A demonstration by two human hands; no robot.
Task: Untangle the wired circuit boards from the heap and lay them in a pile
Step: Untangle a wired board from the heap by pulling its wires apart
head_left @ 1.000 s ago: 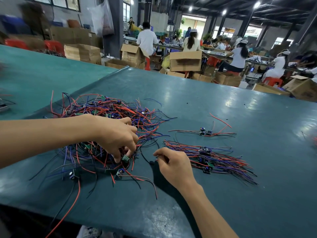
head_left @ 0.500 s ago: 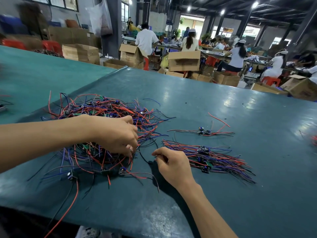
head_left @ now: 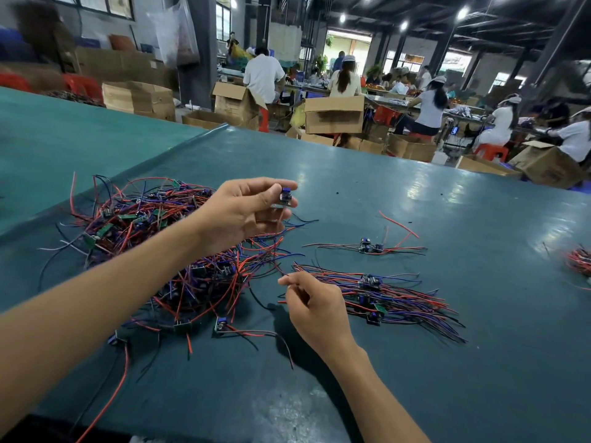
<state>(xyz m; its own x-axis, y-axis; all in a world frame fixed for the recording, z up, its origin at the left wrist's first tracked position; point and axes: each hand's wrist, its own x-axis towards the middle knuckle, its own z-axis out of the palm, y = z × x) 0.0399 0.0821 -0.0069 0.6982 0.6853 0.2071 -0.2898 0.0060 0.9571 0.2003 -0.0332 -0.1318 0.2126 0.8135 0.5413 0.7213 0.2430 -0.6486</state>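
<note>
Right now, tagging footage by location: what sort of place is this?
Probably an electronics assembly workshop: wired circuit boards heaped on a long green table, seated workers behind, open cardboard boxes around them.

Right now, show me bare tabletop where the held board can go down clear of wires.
Bare table: beyond the two loose boards toward the far edge, and right of the sorted pile up to the far-right wire bundle. Crowded: the gap between heap and pile, where the right hand pinches a wire.

Single cam, head-worn, wide-angle; looks fwd & down over the counter [head_left: 415, 394] from its near edge, close above left hand [head_left: 246, 212] & right hand [head_left: 315, 310]; workers [head_left: 263, 78] far off in bkgd
</note>
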